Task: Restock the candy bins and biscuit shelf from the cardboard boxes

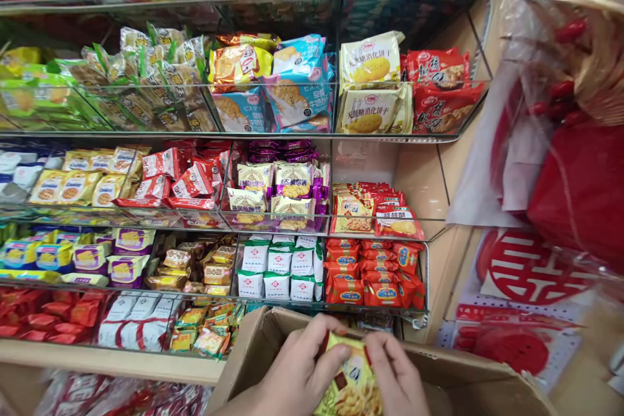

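Both hands grip a yellow snack packet (351,374) with a picture of pieces of food printed on its front. My left hand (297,370) has its thumb across the packet's upper left side. On the right edge, my right hand (392,374) pinches it with bent fingers. Beneath and around the hands stands an open cardboard box (246,344), its walls showing on both sides. What lies deeper in the box is mostly hidden by the hands and the packet.
Ahead rise shelves with clear dividers and front rails, holding red biscuit packets (400,218), orange-red packets (346,276), white-and-green packets (279,260) and blue biscuit packs (297,97). Red goods in clear plastic (585,188) hang at the right. More bagged goods (121,396) lie at lower left.
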Tool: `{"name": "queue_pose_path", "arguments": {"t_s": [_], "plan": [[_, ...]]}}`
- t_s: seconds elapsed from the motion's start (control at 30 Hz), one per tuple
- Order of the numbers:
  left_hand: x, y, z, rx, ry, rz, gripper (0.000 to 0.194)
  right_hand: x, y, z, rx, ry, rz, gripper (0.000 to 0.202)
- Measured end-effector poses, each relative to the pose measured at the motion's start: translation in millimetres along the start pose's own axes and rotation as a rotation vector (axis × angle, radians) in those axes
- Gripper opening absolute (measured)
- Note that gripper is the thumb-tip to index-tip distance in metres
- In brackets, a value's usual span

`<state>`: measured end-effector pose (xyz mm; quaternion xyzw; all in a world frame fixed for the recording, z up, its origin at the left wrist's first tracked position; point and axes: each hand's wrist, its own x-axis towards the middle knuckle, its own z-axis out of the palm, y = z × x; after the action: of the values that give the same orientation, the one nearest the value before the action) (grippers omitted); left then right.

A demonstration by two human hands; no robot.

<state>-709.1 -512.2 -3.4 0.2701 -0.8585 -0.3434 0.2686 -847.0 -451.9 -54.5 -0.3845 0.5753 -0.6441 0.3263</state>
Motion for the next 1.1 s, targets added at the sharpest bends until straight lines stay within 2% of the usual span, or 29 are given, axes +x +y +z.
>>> {"name": "queue_pose_path", "arguments": {"t_s": [0.13,0.27,0.43,0.57,0.67,0.83,1.0,1.1], "plan": [[34.0,17.3,9.7,0.099,0.212,0.175,0.024,19.5,-34.3,-17.5,-0.143,0.236,-0.150,0.036],[57.2,11.6,28.6,0.058,0.304,0.253,0.020,35.1,-32.0,-37.6,-0.286,0.346,-0.209,0.037],[60.6,-2.9,41.2,0.000,0.307,0.252,0.018,37.2,-21.5,-46.8,-0.463,0.326,-0.297,0.034],[63.2,-5.8,36.7,-0.104,0.345,0.210,0.020,37.5,-29.3,-43.9,-0.329,0.285,-0.237,0.036],[67.7,-7.2,35.9,-0.265,0.405,0.114,0.025,37.0,-33.2,-38.3,-0.209,0.214,-0.188,0.035],[69.6,-8.3,38.3,-0.561,0.374,-0.007,0.033,30.7,-22.0,-32.3,-0.171,0.201,-0.162,0.031],[62.7,-8.8,34.9,-0.524,0.414,-0.052,0.035,21.4,-13.5,-32.1,-0.197,0.209,-0.156,0.032],[60.2,-11.1,31.9,-0.496,0.441,-0.063,0.034,16.3,-19.7,-27.0,-0.022,0.102,-0.124,0.035]]}}
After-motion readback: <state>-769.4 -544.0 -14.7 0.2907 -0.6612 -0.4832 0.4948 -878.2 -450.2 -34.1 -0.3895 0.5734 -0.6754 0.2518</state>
